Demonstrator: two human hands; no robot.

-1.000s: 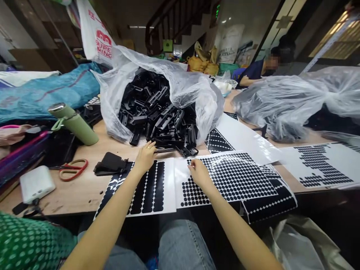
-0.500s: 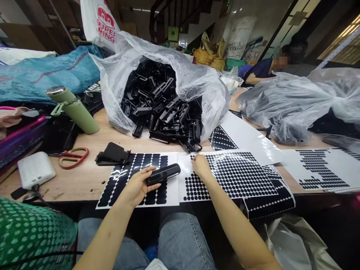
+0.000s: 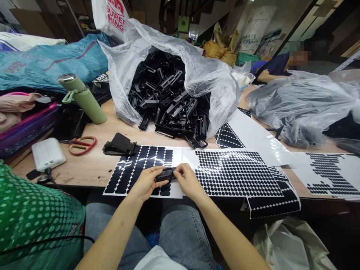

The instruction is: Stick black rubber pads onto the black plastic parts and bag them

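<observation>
My left hand [image 3: 145, 183] holds a slim black plastic piece [image 3: 165, 173] with a ribbed-looking top, above a sheet of oblong black stickers [image 3: 132, 165]. At the piece's right end is my right hand [image 3: 188, 180], thumb and fingers pinched together. What lies between those fingertips is hidden. To the right lies a white sheet of small round black stickers [image 3: 239, 172], with a bare strip along its left side. A folded black stand-like piece [image 3: 120, 144] rests behind the oblong stickers. A large clear plastic bag [image 3: 222, 88] spills black plastic pieces [image 3: 174, 108] onto the table.
Red-handled scissors [image 3: 83, 146], a white power bank [image 3: 48, 154] and a green bottle [image 3: 87, 101] stand to the left. More sticker sheets [image 3: 332, 174] and another full plastic bag [image 3: 298, 105] lie on the right. A person [image 3: 275, 67] sits across the table. A green bag [image 3: 36, 221] hangs near-left.
My right hand has left the round-sticker sheet and come left and nearer to the black piece's end. My left hand keeps hold of that piece. The view has shifted slightly.
</observation>
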